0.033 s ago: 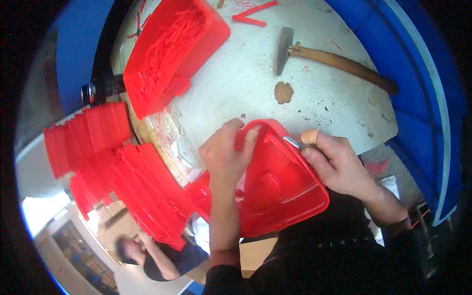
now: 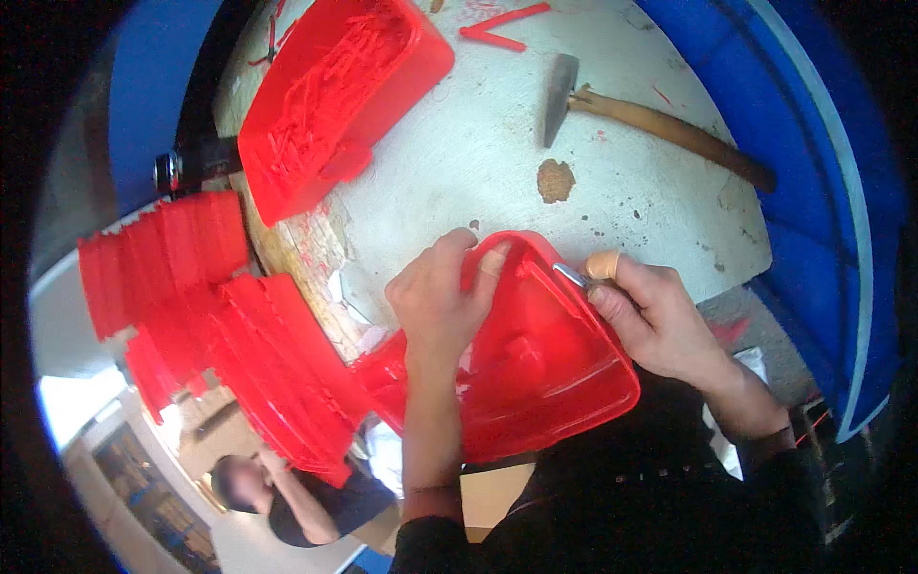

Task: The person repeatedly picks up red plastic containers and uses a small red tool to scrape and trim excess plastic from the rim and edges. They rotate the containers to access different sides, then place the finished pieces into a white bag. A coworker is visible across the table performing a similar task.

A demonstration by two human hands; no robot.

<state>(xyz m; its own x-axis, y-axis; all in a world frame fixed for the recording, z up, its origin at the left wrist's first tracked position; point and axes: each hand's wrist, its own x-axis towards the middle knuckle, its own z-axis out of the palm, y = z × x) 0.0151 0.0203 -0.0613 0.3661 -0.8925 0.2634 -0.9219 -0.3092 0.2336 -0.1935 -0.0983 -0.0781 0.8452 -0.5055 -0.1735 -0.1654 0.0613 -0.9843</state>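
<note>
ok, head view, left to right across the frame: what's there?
Stacked red plastic parts → red tray of scraps → left hand → red shell being held → right hand with a small metal blade → blue rim. Hammer lies farther back.

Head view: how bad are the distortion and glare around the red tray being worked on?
Head view: fisheye bends the blue rim and blackens the corners; the red tray between the left hand and right hand is sharp but oversaturated; blown-out white lower left.
</note>
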